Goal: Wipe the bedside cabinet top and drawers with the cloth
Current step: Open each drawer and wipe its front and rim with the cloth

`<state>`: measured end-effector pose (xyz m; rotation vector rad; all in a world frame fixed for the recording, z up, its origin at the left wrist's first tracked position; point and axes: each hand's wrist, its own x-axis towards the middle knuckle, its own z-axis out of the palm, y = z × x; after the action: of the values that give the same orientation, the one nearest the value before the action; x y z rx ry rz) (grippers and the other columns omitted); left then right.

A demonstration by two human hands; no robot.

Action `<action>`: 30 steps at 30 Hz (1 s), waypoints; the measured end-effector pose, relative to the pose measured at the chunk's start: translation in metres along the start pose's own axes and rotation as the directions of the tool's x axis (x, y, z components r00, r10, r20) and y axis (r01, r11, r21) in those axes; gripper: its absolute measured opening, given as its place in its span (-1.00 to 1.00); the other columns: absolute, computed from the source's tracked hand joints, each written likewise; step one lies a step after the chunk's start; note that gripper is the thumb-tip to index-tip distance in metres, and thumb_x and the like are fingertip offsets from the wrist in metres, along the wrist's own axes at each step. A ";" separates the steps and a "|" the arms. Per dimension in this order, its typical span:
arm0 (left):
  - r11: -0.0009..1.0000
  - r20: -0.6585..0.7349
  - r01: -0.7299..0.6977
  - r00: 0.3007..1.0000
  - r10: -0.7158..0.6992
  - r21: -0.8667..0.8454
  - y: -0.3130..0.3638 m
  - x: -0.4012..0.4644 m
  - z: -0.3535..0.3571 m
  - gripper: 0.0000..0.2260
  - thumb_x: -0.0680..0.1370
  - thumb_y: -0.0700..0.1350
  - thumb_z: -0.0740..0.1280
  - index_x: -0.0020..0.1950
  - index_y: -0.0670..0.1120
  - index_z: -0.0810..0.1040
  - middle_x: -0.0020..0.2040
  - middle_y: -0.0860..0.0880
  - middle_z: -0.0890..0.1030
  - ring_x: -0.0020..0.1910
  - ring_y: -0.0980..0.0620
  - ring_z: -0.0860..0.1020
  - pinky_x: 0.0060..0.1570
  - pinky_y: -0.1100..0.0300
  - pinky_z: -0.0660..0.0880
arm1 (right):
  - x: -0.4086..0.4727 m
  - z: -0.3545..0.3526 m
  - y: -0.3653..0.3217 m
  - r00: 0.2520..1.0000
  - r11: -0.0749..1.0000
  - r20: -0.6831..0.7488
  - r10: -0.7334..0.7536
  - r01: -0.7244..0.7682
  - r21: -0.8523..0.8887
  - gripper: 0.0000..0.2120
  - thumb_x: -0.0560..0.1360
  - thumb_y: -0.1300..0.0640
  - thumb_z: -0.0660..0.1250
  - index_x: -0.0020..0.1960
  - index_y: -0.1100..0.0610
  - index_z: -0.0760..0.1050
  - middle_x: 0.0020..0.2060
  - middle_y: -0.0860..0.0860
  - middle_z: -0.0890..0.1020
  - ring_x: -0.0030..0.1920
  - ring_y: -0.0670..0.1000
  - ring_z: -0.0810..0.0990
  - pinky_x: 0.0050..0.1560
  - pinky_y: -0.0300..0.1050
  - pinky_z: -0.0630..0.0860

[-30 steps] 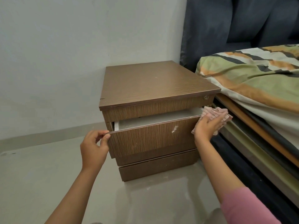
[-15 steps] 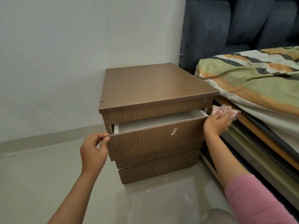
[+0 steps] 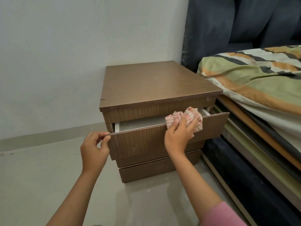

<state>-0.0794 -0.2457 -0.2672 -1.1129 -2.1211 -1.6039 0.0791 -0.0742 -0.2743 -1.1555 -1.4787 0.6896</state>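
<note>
A brown wood-grain bedside cabinet (image 3: pixel 156 85) stands against the wall beside the bed. Its upper drawer (image 3: pixel 143 142) is pulled partly out, showing a pale inside. My left hand (image 3: pixel 94 149) pinches the drawer front's top left corner. My right hand (image 3: pixel 179 134) holds a crumpled white cloth with red stripes (image 3: pixel 189 118) on the drawer front's top edge, right of the middle, with the cloth bulging into the opening. Under it sit a middle drawer and a bottom drawer (image 3: pixel 158 170), both closed.
A bed with a green, orange and black striped cover (image 3: pixel 254 82) and a dark padded headboard (image 3: pixel 228 30) stands close on the right. Its frame edge (image 3: pixel 260 136) runs right beside the cabinet. A pale wall is behind, grey floor (image 3: pixel 40 176) on the left and in front.
My right hand has brought the cloth from the drawer's right end, beside the bed, leftwards onto the front's top edge. The drawer stands further out. My left hand keeps its grip.
</note>
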 end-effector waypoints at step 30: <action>1.000 0.006 -0.001 1.000 0.001 0.006 0.001 0.000 0.000 -0.89 0.45 -0.33 0.38 -0.10 -0.14 0.60 -0.16 -0.04 0.57 -0.14 -0.01 0.55 -0.12 0.52 0.41 | 0.114 -0.072 0.067 0.975 0.983 -0.178 0.136 -0.155 -0.101 -0.51 0.55 -0.05 0.07 0.47 -0.01 0.17 0.52 0.23 -0.06 0.49 0.27 0.00 0.40 0.32 0.04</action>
<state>-0.0783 -0.2459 -0.2667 -1.1174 -2.1278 -1.5944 0.1741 0.0424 -0.2716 -1.3872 -1.3113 0.5949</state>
